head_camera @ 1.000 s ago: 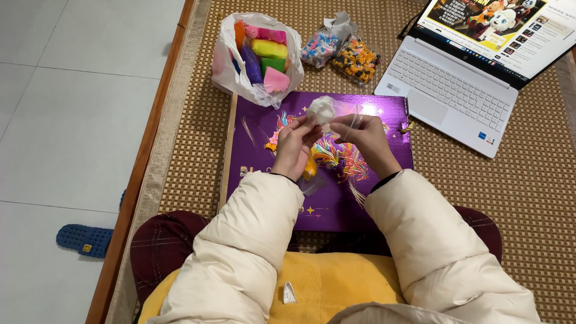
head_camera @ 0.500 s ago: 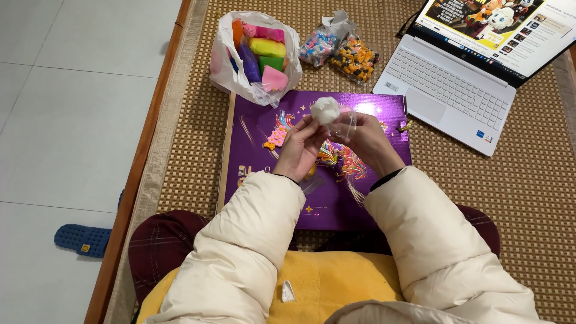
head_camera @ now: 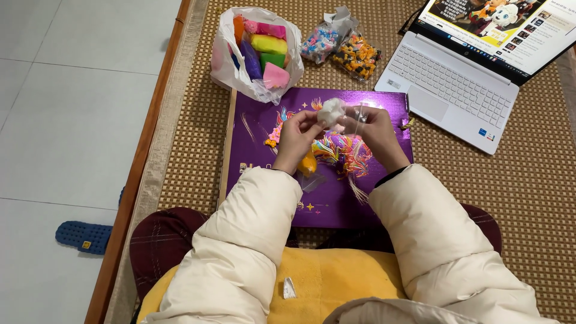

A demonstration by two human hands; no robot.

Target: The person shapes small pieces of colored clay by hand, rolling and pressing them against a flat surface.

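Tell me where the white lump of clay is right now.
In the head view, the white clay lump sits centre frame, pinched between the left hand and right hand, above the purple box.

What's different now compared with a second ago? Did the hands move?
Barely anything. Both hands still hold the white lump over the purple board; the right hand's clear wrapper seems spread slightly wider. Bag of coloured clay and laptop unmoved.

Both cream padded-sleeved arms extend forward, left hand [head_camera: 298, 135] and right hand [head_camera: 373, 129] raised close together, fingers curled in a pinching grip.
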